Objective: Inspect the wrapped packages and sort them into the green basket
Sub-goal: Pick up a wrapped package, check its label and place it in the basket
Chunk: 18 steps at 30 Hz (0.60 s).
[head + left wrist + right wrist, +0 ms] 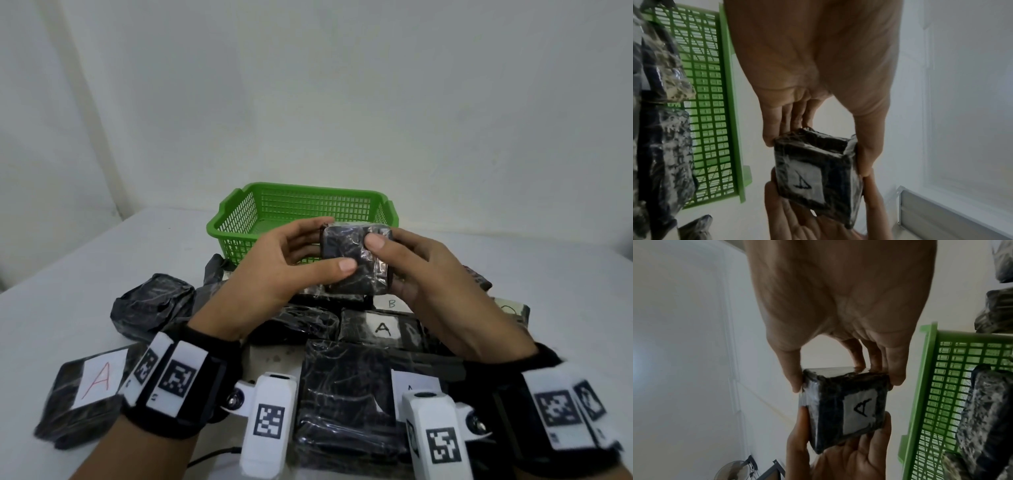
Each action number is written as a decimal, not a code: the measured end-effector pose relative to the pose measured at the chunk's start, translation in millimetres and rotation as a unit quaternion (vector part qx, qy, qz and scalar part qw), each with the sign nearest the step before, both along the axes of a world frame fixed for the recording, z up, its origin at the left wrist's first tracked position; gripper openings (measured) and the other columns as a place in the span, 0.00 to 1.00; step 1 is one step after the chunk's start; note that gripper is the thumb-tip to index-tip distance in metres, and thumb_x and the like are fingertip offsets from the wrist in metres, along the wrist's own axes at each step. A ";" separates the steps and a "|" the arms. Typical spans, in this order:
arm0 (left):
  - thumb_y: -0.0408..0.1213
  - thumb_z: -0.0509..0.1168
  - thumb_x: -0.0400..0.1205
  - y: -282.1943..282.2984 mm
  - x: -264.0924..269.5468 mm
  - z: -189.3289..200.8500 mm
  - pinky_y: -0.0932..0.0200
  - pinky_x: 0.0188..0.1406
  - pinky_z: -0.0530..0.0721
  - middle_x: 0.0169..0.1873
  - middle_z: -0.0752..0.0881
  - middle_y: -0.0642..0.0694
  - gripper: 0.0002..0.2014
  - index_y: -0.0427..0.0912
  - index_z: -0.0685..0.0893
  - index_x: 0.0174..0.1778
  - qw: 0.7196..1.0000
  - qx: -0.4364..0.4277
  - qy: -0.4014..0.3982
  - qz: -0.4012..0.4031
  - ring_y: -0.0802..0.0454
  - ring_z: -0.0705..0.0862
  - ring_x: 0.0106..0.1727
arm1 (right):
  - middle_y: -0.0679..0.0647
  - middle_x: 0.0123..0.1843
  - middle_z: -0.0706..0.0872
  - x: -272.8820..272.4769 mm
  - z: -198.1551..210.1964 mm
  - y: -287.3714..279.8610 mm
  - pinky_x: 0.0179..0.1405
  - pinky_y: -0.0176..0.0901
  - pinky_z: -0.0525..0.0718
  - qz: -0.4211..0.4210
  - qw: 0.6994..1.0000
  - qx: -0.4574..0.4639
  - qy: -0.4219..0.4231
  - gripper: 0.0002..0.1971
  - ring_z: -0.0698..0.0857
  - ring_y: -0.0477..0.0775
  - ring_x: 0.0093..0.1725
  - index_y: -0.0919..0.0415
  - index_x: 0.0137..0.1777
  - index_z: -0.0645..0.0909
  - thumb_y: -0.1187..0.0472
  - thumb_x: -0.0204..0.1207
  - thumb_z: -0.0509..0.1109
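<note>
1. My left hand point(274, 270) and right hand point(428, 274) both hold one small black plastic-wrapped package point(356, 260), raised above the pile and in front of the green plastic lattice basket point(239, 219); it touches neither.
2. Left hand: thumb pressed on the near face, fingers point(774, 128) curled behind the far edge; a pinch on the package's left side.
3. Right hand: thumb on the near face toward the top, fingers point(896, 368) wrapped round the right edge; also pinching.
4. Wrist views show a white paper label with a handwritten "A" point(861, 408) on the face turned away from me.
5. Green basket sits on the white table point(102, 267), beyond the pile; in the head view no package shows inside it.
6. On the table near me, a heap of other black wrapped packages point(346, 394), some overlapping; one at left bears a red "A" label point(99, 380); one in the middle a black "A" label point(382, 329); a "B" label point(392, 303) just below the held package.
7. Bands with black-and-white square markers point(178, 377) on both wrists.
</note>
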<state>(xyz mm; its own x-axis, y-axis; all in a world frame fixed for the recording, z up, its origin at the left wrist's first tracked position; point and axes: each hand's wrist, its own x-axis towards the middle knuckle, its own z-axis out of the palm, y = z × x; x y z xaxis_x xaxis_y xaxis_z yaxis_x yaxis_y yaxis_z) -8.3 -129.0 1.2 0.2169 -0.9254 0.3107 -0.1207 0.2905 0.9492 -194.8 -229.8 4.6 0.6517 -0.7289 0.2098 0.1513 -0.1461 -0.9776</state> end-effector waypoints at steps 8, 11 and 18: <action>0.44 0.81 0.69 0.6 4.1 -0.4 0.39 0.77 0.79 0.66 0.90 0.42 0.37 0.39 0.81 0.74 0.999 -0.014 0.043 -0.008 0.43 0.87 0.71 | 0.53 0.68 0.91 -2.7 1.6 -0.6 0.78 0.59 0.81 -0.002 0.999 -0.034 0.010 0.40 0.90 0.55 0.69 0.59 0.74 0.83 0.47 0.61 0.86; 0.43 0.82 0.67 1.0 5.3 1.4 0.41 0.78 0.78 0.68 0.89 0.41 0.40 0.37 0.79 0.76 0.999 -0.001 0.041 -0.026 0.43 0.86 0.72 | 0.52 0.69 0.91 -3.5 0.9 -2.7 0.79 0.59 0.80 -0.008 0.999 -0.045 0.011 0.41 0.89 0.54 0.70 0.57 0.75 0.83 0.48 0.60 0.88; 0.25 0.86 0.65 1.8 4.8 -0.3 0.47 0.79 0.79 0.71 0.86 0.48 0.43 0.41 0.77 0.76 0.999 -0.033 -0.026 0.014 0.53 0.83 0.75 | 0.60 0.68 0.91 -4.1 6.3 5.0 0.65 0.51 0.89 0.030 0.999 0.029 0.004 0.34 0.91 0.61 0.67 0.66 0.75 0.81 0.47 0.75 0.81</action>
<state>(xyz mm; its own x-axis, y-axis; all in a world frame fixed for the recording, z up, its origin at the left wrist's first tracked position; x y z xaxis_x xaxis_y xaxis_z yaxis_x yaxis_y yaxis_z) -3.5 -127.1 0.9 0.2237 -0.8965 0.3824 -0.1775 0.3483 0.9204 -198.9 -224.8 11.0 0.6965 -0.6990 0.1624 0.1494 -0.0801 -0.9855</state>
